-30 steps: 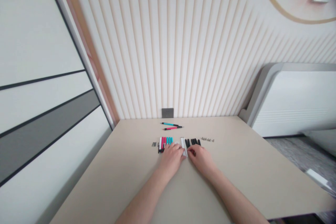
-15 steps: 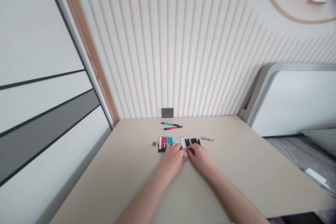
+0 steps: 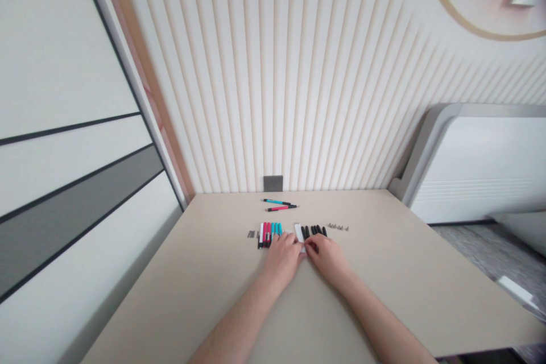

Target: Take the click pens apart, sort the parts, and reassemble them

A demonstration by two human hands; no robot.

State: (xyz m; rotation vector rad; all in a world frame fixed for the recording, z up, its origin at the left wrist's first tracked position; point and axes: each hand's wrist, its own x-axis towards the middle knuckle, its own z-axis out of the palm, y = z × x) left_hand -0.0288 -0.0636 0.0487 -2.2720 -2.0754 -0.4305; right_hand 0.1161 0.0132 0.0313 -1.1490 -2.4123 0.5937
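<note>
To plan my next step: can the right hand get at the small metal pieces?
Probably yes: the right hand is near the small metal pieces, and the black pens lie beside the way.

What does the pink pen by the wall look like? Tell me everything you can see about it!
The pink pen is long and thin. Its middle is bright pink and its ends look black. It looks like plastic, but it is too small to see tiny parts. It lies flat and almost sideways on the beige table, just below a blue pen. Their right ends come close, but I cannot tell if they touch.
</note>
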